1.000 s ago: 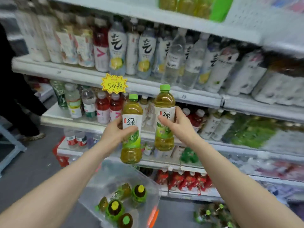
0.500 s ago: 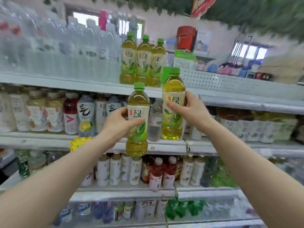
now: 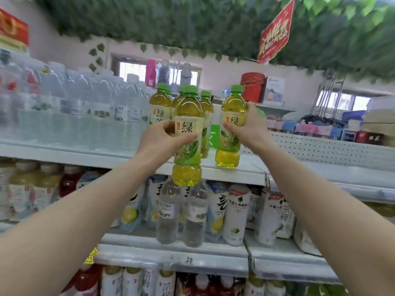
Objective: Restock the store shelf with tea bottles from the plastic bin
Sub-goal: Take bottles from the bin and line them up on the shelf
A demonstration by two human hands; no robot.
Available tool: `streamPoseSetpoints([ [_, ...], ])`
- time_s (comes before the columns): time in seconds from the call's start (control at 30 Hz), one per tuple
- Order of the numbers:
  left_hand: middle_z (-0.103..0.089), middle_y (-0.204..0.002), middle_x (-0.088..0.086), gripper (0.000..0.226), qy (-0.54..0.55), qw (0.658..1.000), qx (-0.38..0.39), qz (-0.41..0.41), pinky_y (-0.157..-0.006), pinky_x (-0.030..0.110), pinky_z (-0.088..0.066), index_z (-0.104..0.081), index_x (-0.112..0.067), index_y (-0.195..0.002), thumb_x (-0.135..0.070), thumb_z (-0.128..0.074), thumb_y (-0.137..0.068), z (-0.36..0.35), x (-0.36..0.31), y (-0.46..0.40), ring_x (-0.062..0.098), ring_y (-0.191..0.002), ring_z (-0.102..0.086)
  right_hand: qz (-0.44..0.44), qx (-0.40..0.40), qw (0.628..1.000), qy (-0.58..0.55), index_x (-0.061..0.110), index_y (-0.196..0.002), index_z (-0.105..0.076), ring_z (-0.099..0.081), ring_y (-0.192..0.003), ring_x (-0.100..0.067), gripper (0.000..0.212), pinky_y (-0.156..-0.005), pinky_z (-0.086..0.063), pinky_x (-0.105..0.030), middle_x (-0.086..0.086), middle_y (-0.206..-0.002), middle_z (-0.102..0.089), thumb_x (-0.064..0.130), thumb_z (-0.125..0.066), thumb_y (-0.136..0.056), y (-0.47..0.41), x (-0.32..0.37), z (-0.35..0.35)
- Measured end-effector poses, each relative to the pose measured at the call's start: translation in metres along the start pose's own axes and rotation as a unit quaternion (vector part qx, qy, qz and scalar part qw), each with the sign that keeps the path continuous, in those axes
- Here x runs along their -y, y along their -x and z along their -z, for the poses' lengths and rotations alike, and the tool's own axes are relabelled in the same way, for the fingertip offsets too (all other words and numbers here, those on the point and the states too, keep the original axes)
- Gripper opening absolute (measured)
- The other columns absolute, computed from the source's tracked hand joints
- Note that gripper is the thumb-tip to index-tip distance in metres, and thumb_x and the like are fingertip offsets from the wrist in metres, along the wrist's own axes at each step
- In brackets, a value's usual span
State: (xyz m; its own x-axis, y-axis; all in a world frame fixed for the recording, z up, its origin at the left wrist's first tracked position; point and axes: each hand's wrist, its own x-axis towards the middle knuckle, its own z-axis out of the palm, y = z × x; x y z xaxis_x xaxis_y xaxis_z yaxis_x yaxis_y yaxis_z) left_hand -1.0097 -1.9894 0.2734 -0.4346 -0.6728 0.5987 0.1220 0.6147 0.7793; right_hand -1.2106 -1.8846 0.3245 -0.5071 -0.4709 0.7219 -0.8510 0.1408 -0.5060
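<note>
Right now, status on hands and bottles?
Left hand grips green tea bottle, short of top shelf. Right hand grips second bottle at shelf. Nothing blocking.

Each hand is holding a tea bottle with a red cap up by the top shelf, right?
Almost. The caps are green, not red, as the head view shows. The left hand holds one tea bottle and the right hand holds another, up by the top shelf.
</note>
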Motion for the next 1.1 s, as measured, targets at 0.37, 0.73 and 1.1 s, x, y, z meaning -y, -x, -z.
streamPoseSetpoints([
  [0.37,-0.075,-0.097,-0.007,0.042,0.034,0.999,-0.015,0.024,-0.078,0.038,-0.061,-0.070,-0.021,-0.109,-0.037,-0.082,-0.072,-0.025,0.011,-0.038,0.013,-0.090,-0.072,-0.037,0.008,0.999,0.032,0.008,-0.151,-0.020,-0.051,-0.125,-0.036,0.081,-0.098,-0.041,-0.041,-0.019,-0.137,-0.053,0.032,-0.068,-0.090,-0.062,-0.043,-0.054],
  [0.73,-0.075,-0.093,-0.011,0.036,0.014,0.999,-0.014,0.031,-0.081,0.036,-0.059,-0.071,-0.026,-0.104,-0.036,-0.082,-0.072,-0.036,0.005,-0.048,0.010,-0.090,-0.071,-0.034,0.002,0.999,0.032,0.013,-0.152,-0.018,-0.044,-0.131,-0.033,0.078,-0.097,-0.041,-0.040,-0.015,-0.148,-0.042,0.040,-0.062,-0.093,-0.091,-0.048,-0.069],
  [1.1,-0.073,-0.099,-0.012,0.048,-0.033,0.998,0.008,-0.052,-0.077,0.025,-0.056,-0.068,-0.025,-0.114,-0.046,-0.080,-0.073,-0.068,-0.019,-0.048,0.004,-0.093,-0.068,0.095,0.117,0.987,-0.057,0.019,-0.130,-0.045,-0.068,-0.094,-0.021,0.073,-0.082,-0.058,-0.043,-0.002,-0.107,-0.067,0.052,-0.077,-0.074,-0.040,0.035,0.015],
])
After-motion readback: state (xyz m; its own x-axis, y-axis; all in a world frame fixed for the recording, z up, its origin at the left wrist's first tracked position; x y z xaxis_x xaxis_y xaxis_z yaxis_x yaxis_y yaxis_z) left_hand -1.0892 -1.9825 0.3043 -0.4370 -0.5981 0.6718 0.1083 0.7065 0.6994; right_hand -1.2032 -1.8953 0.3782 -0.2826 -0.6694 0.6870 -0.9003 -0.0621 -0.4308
